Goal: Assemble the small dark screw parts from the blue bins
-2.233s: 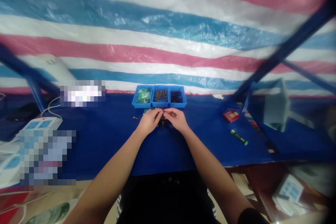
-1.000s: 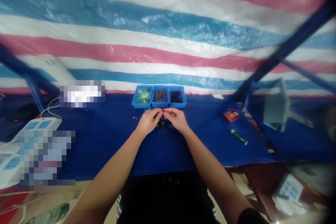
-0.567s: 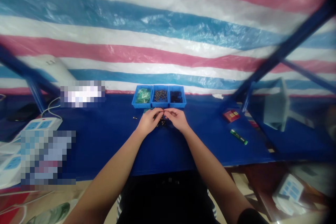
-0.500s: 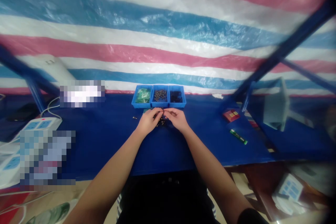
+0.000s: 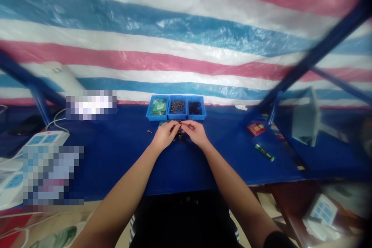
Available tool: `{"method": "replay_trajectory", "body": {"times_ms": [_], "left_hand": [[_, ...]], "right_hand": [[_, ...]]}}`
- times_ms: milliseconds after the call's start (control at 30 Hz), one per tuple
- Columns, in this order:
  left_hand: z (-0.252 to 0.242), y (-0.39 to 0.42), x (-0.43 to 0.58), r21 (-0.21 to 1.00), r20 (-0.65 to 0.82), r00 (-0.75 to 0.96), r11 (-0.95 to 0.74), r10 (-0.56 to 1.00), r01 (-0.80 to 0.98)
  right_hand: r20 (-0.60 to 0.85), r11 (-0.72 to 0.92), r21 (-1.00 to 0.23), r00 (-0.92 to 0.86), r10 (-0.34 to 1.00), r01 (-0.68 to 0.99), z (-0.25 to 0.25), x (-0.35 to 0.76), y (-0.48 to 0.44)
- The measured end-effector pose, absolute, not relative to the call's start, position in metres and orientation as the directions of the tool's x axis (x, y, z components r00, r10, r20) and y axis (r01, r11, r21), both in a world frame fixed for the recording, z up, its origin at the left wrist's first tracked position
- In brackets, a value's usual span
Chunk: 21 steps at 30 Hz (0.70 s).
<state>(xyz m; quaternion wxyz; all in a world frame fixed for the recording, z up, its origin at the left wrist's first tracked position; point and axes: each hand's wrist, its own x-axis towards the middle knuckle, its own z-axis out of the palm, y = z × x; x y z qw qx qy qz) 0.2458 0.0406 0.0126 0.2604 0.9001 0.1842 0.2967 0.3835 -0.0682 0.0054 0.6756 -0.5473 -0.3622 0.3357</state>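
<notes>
Along the far edge of the blue table (image 5: 116,155), three trays (image 5: 177,117) stand in a row. Nearer the front edge, the left hand (image 5: 166,135) and right hand (image 5: 195,131) meet, fingers bent inward; any grip is too small to tell. Between them lie small parts (image 5: 179,136).

- Middle bin (image 5: 177,117): on the table (image 5: 180,170), small parts inside.
- Left bin (image 5: 157,117), right bin (image 5: 197,117): just beside it, either side.
- Loose pile (image 5: 180,136): before it, partly hidden by the left hand (image 5: 166,135) and right hand (image 5: 196,131).
- Single part (image 5: 149,131): before it, leftward.
- Power strip (image 5: 46,138): well left.
- Box (image 5: 256,128), tube (image 5: 264,152): well right, tube nearer the person.
- Plastic sheet (image 5: 174,62): behind.
</notes>
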Motion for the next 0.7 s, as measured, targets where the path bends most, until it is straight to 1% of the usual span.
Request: {"method": "replay_trajectory", "body": {"times_ms": [133,233,433,533,700], "left_hand": [[0.0116,0.0407,0.2462,0.589,0.457,0.742,-0.792,0.490,0.160],[0.0097,0.0413,0.2472,0.565,0.470,0.743,-0.809,0.476,0.161],[0.0099,0.0424,0.2474,0.561,0.452,0.757,-0.810,0.472,0.170],[0.0113,0.0419,0.2467,0.552,0.440,0.771,-0.816,0.460,0.172],[0.0101,0.0413,0.2469,0.554,0.463,0.752,-0.815,0.469,0.168]], "right_hand": [[0.104,0.150,-0.987,0.517,0.849,-0.049,0.0086,0.3833,-0.0686],[0.089,0.138,-0.989,0.528,0.845,-0.054,0.0102,0.3829,-0.0695],[0.111,0.176,-0.981,0.508,0.854,-0.081,0.0042,0.3821,-0.0681],[0.102,0.155,-0.986,0.507,0.856,-0.064,0.0008,0.3830,-0.0673],[0.119,0.156,-0.987,0.527,0.841,-0.026,0.0019,0.3857,-0.0678]]}}
